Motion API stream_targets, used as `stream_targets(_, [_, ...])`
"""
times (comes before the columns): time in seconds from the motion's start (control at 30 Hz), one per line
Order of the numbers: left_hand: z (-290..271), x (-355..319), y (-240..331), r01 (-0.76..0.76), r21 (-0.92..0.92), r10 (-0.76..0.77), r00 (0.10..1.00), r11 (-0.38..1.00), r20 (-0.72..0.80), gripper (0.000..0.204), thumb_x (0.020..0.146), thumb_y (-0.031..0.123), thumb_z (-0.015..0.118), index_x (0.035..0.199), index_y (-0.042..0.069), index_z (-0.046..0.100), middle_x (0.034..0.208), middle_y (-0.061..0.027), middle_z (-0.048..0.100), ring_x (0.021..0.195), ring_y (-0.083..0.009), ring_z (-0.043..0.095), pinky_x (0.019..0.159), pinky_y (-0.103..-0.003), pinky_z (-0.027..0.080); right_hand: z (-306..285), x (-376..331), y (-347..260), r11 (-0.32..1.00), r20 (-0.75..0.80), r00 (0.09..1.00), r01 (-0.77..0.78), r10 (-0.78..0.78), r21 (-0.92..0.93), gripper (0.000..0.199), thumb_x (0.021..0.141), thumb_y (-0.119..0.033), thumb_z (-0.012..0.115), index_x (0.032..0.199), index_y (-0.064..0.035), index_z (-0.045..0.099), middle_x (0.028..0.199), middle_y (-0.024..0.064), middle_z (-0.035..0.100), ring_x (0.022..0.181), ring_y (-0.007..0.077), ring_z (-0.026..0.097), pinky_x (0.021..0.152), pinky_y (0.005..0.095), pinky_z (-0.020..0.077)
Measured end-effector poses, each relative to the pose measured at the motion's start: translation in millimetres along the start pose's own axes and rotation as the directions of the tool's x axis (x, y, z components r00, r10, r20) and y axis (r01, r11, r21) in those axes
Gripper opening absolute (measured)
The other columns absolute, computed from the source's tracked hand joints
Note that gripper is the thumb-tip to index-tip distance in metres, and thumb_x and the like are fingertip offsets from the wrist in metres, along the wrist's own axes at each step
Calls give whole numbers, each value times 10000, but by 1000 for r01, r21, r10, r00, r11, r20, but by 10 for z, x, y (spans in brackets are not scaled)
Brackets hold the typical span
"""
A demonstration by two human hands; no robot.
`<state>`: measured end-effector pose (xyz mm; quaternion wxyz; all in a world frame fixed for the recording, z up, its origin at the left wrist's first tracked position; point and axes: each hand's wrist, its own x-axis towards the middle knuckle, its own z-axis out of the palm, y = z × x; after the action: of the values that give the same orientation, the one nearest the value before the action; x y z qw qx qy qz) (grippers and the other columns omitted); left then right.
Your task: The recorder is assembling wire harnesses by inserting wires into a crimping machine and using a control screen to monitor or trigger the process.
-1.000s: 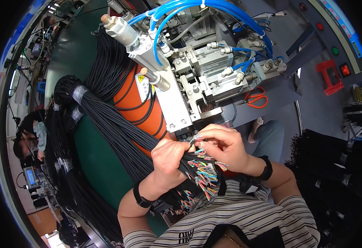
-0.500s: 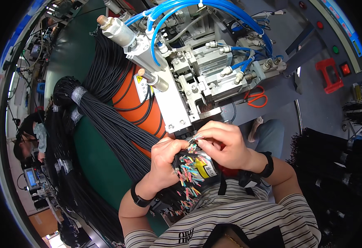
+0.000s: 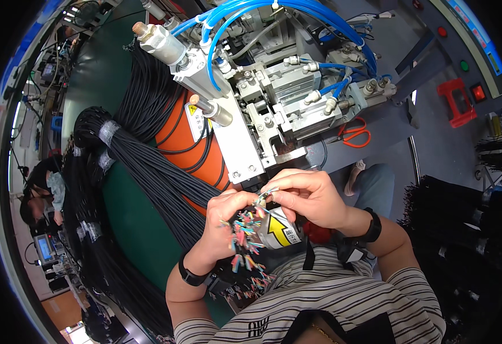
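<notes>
Left hand [image 3: 222, 221] and right hand [image 3: 314, 200] close together, thumbs and fingers narrow, both pinching thin wires [image 3: 264, 196] between them, just in front of machine [image 3: 242, 152]. Coloured cable ends [image 3: 242, 232] fan out below left hand. Black cables [image 3: 162, 169] lie bundled left of machine, on green table [image 3: 119, 198]. Scissors [image 3: 356, 133], orange handles, right of machine. Yellow arrow [image 3: 278, 229] on label below right hand.

Green table [image 3: 130, 198]: thick black cable bundle [image 3: 153, 163] lying diagonally across it, orange sheet [image 3: 176, 135] partly underneath, few loose cables [image 3: 183, 151] on the sheet. Grey bench [image 3: 342, 160]: orange-handled scissors [image 3: 351, 132] lying beside metal machine [image 3: 297, 94].
</notes>
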<state>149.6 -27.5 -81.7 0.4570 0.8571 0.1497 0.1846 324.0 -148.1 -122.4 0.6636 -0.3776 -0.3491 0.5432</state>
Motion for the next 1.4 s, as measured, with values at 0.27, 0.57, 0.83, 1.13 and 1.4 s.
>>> stream_targets(0.27, [-74, -5, -9, 174, -169, -158, 982, 970, 101, 236, 720, 41, 749, 940, -10, 682, 768, -66, 661, 648, -163, 585, 625, -291, 459, -57, 25, -9, 985, 68, 994, 96, -87, -143, 163, 964, 60, 593, 1095, 70, 691, 1007, 121, 678, 623, 72, 604, 537, 198, 474])
stream_targets(0.57, [-94, 58, 59, 280, -284, -233, 954, 917, 190, 168, 755, -24, 712, 917, -21, 666, 726, -34, 626, 660, -120, 581, 610, -254, 451, -137, 47, -32, 979, 91, 996, 22, -4, -200, 135, 954, 43, 620, 1059, 63, 702, 974, 104, 680, 610, 65, 599, 525, 201, 467])
stream_targets(0.83, [-135, 80, 150, 415, -376, -325, 903, 828, 282, 194, 745, 10, 746, 923, -8, 672, 693, -49, 630, 647, -153, 639, 610, -296, 480, -194, 69, -21, 957, 109, 994, 57, -26, -284, 136, 930, 15, 663, 1053, 54, 706, 935, 74, 692, 625, 42, 600, 513, 206, 455])
stream_targets(1.13, [180, -16, 241, -121, 574, 107, 993, 810, 59, 444, 651, 81, 739, 1080, -17, 676, 885, -79, 644, 744, -265, 629, 676, -360, 494, -152, 82, -84, 312, 263, 914, 359, -308, -880, 89, 786, -52, 727, 813, -27, 647, 783, 59, 598, 553, 200, 588, 500, 315, 473])
stream_targets(1.4, [202, -32, 179, -133, 554, 107, 991, 822, 80, 508, 651, 41, 683, 1153, -34, 665, 990, -107, 622, 855, -256, 612, 721, -364, 515, -182, 70, -135, 109, 308, 923, 339, -232, -934, 145, 747, -102, 722, 829, -39, 620, 749, 59, 527, 597, 227, 620, 520, 348, 486])
